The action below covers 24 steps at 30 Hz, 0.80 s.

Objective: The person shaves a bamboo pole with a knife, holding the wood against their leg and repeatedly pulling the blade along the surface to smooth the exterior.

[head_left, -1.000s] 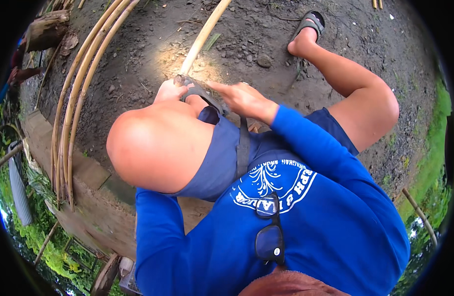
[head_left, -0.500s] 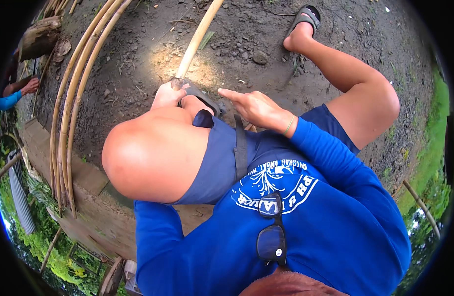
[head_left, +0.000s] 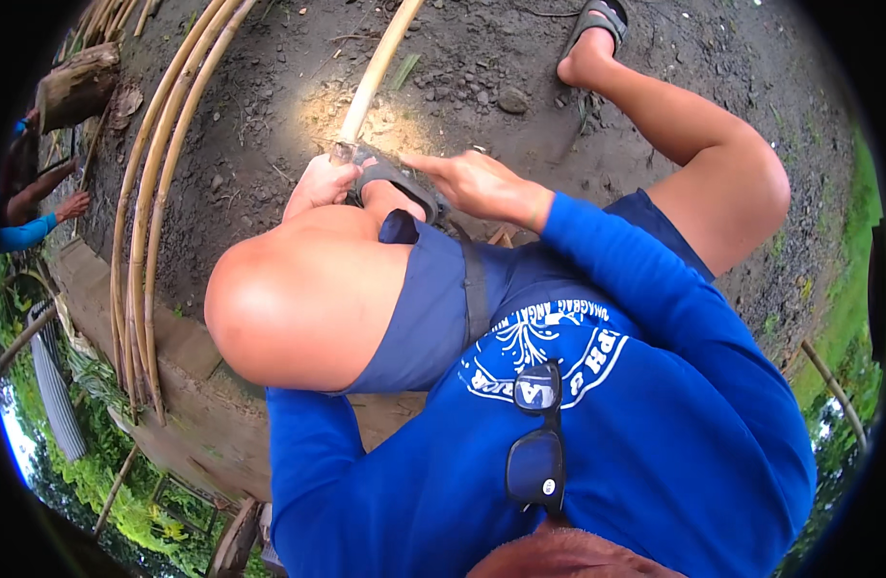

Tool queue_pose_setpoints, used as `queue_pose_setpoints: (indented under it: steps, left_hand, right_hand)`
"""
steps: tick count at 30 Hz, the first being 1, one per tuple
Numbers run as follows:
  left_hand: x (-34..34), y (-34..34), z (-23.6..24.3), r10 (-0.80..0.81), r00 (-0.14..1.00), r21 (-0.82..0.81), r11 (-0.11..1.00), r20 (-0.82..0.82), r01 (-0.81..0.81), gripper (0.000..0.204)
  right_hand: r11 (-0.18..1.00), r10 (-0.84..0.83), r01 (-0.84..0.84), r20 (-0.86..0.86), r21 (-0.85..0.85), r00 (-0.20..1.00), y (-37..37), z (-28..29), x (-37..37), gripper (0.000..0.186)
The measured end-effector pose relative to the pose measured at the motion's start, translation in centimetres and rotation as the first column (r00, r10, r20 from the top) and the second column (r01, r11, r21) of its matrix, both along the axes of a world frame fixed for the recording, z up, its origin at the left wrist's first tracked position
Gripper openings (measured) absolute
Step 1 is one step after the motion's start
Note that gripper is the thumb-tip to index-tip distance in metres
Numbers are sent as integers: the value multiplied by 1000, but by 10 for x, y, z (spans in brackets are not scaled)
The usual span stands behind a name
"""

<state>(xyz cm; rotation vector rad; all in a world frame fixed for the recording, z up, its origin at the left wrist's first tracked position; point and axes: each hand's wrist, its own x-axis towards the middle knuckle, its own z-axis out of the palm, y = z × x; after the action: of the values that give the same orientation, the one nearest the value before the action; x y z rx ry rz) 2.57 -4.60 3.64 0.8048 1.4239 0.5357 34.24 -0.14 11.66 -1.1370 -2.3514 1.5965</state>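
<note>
My left hand (head_left: 323, 183) is closed around the near end of a pale, peeled pole (head_left: 374, 85), beside my bent left knee. From there the pole runs up and away over the ground. My right hand (head_left: 482, 186) is just right of that end, its index finger stretched toward the pole and the other fingers curled under. A thin dark edge shows between that fingertip and the pole, but what the hand grips is hidden. Below the fingertip is my sandalled left foot (head_left: 400, 188). Pale bits (head_left: 313, 120) lie on the ground around the pole.
Several long bamboo poles (head_left: 140, 202) curve along the left, with a cut log (head_left: 77, 85) beyond them. Another person's hand (head_left: 72, 205) and blue sleeve reach in at the left rim. A stone (head_left: 512, 99) sits on the dirt. Glasses (head_left: 536, 462) hang from my collar.
My right hand has moved left and slightly up, bringing its index fingertip closer to the pole's end. My left hand keeps its hold. The other person's hand is lower and more spread.
</note>
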Motion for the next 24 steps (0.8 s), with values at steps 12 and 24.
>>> queue_pose_setpoints:
  steps: [12,24]
  left_hand:
    - [-2,-3,3,5,1000,-14,1000,5,-5,18]
    - [-4,-1,3,4,1000,-22,1000,22,-4,19]
  right_hand:
    - [1000,-29,29,4,-1,1000,-5,-11,2,52]
    - [1000,-4,4,9,31,1000,-6,-16,5,54]
